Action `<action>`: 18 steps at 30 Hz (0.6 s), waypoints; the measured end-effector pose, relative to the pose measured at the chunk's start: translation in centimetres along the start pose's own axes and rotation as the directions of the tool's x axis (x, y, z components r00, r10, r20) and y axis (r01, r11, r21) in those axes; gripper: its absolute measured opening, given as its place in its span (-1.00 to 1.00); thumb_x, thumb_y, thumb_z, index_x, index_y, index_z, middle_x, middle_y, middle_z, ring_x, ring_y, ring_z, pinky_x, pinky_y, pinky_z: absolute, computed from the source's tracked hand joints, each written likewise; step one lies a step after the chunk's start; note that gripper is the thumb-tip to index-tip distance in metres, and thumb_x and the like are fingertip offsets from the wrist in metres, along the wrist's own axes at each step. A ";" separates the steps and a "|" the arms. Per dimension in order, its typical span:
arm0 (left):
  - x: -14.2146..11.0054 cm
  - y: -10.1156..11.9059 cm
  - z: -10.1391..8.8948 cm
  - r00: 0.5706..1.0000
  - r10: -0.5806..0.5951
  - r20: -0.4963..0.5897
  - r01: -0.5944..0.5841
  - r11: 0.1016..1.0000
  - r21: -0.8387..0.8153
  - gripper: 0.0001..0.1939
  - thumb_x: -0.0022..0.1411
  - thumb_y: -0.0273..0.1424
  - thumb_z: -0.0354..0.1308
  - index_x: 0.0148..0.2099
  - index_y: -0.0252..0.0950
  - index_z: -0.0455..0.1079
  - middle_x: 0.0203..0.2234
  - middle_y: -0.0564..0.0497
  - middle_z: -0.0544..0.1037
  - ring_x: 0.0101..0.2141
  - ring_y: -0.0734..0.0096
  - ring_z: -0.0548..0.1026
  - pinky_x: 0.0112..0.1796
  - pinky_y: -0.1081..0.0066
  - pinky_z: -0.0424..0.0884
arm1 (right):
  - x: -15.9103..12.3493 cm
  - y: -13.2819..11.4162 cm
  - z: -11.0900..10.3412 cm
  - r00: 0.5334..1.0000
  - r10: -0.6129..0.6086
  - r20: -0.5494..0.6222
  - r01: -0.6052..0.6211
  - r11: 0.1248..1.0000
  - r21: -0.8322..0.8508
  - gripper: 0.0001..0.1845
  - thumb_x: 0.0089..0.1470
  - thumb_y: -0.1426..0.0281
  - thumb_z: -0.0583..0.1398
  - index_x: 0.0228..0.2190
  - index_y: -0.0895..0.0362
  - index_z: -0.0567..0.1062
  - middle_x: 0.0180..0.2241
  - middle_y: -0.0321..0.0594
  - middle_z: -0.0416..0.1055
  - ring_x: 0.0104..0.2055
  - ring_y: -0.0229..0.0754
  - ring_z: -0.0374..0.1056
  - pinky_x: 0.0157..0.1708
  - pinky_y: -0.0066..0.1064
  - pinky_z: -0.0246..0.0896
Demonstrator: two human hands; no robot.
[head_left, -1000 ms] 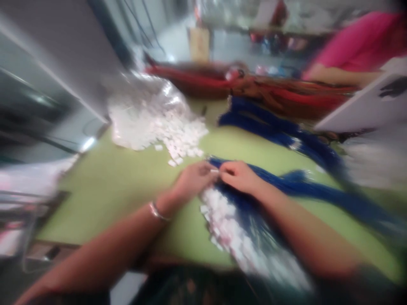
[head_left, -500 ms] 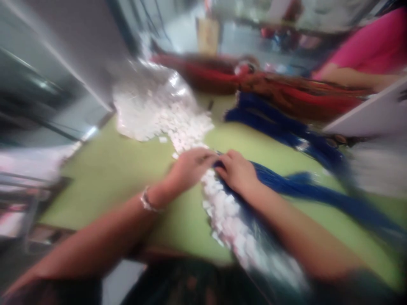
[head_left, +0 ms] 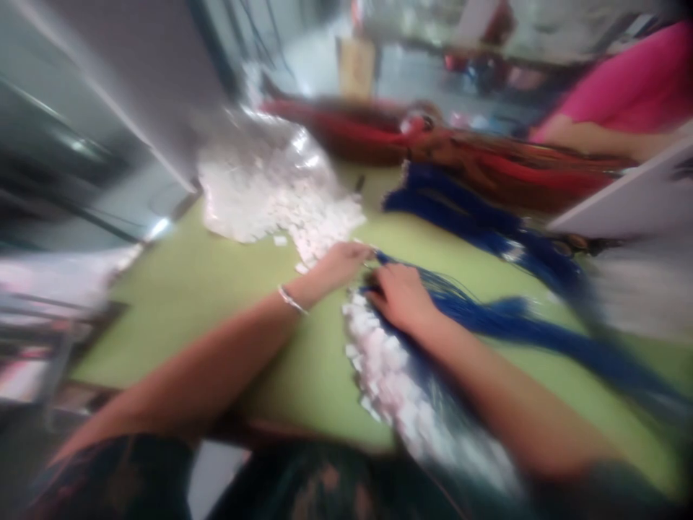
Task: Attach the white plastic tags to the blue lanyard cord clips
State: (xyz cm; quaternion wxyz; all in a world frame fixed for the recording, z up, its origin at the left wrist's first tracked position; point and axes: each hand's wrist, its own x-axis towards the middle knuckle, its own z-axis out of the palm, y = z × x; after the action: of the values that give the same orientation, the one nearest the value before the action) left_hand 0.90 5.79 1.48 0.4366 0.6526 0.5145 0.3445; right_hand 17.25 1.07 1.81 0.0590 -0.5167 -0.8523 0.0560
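Note:
My left hand (head_left: 342, 263), with a thin bracelet at the wrist, reaches forward. Its fingertips pinch the near ends of a bundle of blue strings (head_left: 460, 307). Just right of it, my right hand (head_left: 403, 292) lies palm down with bent fingers over blue strings; blur partly hides its grip. Below that hand runs a thick row of small white tags (head_left: 387, 361) on strings, reaching toward my lap. Beyond my left hand, loose white tags (head_left: 319, 220) spill from a clear plastic bag (head_left: 238, 195).
The green tabletop (head_left: 216, 303) carries another blue string bundle (head_left: 460, 198) at the back right. Behind it lie red and brown strings (head_left: 487, 162). A person in a pink sleeve (head_left: 622, 87) is across the table. A pale panel (head_left: 628, 180) stands at the right.
My left hand has moved slightly forward, away from my right hand, with string ends at its fingertips. Blue strings now fan out beyond my right hand, which has shifted slightly toward me.

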 end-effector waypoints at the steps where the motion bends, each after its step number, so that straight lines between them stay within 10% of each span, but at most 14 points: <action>1: 0.2 0.0 0.1 1.000 0.011 0.019 -0.012 1.000 0.008 -0.80 0.20 -0.40 0.10 -0.27 -0.27 0.57 -0.26 -0.05 0.63 -0.21 0.33 0.52 -0.11 0.36 0.41 | 0.0 0.0 0.1 1.000 -0.012 0.001 0.012 1.000 -0.007 -0.74 0.13 0.27 0.16 -0.20 0.18 0.45 -0.21 0.01 0.40 -0.13 0.06 0.25 -0.17 -0.17 0.07; 8: -1.0 0.2 -1.5 0.997 0.046 -0.057 -0.041 0.996 0.084 -0.70 0.20 -0.25 0.12 -0.13 -0.29 0.55 -0.24 -0.08 0.61 -0.29 0.36 0.50 -0.23 0.38 0.42 | 0.2 0.8 1.5 0.985 -0.058 -0.162 0.094 0.970 0.223 -0.85 0.17 0.41 0.09 -0.28 0.19 0.42 -0.18 0.00 0.33 -0.11 -0.02 0.19 -0.09 -0.22 0.13; 18: -3.0 -1.3 -0.5 0.993 0.115 -0.020 -0.099 0.922 0.375 -0.85 0.13 -0.43 0.14 -0.25 -0.26 0.52 -0.34 -0.08 0.54 -0.25 0.25 0.45 -0.15 0.27 0.37 | 0.4 1.4 1.1 0.926 0.298 -0.233 -0.098 0.784 0.613 -0.82 0.18 0.29 0.06 -0.37 0.11 0.36 -0.42 -0.22 0.40 -0.38 -0.18 0.26 -0.34 -0.38 0.15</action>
State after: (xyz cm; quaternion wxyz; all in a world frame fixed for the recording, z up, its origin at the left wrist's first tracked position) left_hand -0.72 3.05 0.45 0.2742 0.7436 0.5433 0.2770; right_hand 18.16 2.05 0.55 0.3464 -0.5622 -0.7115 0.2403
